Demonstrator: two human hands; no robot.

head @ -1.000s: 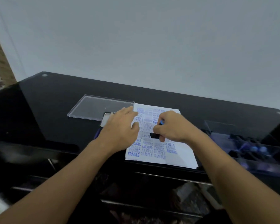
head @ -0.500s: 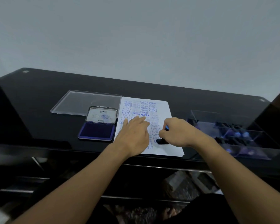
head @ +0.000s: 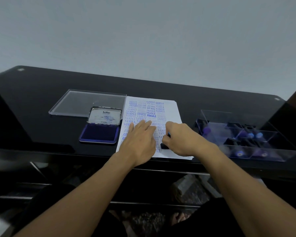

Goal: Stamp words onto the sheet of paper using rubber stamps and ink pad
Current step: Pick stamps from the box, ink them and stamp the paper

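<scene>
While the right hand point(head: 179, 139) curls its fingers round a black stamp point(head: 164, 145), the stamp's base sits on the paper point(head: 169, 113) near the sheet's lower edge, just below the centre of the frame. A speck of blue shows at the stamp's top, between thumb and fingers. The left hand point(head: 140, 139) lies flat on the paper just left of the stamp, fingers straight and spread, pressing the sheet. Blue words such as SAMPLE, FRAGILE, AIR MAIL and AMENDED crowd the paper.

Just beside the sheet's left edge lies the open ink pad point(head: 99, 134), its dark blue felt toward the bottom of the frame and its tin lid point(head: 104, 116), marked Artline, raised behind. Further toward the upper left, a clear cover point(head: 85, 103) lies flat. At the right of the frame, apart from the paper, a clear box point(head: 246, 134) with compartments holds blurred stamps with blue and purple knobs. All rest on a glossy black worktop point(head: 41, 100).
</scene>
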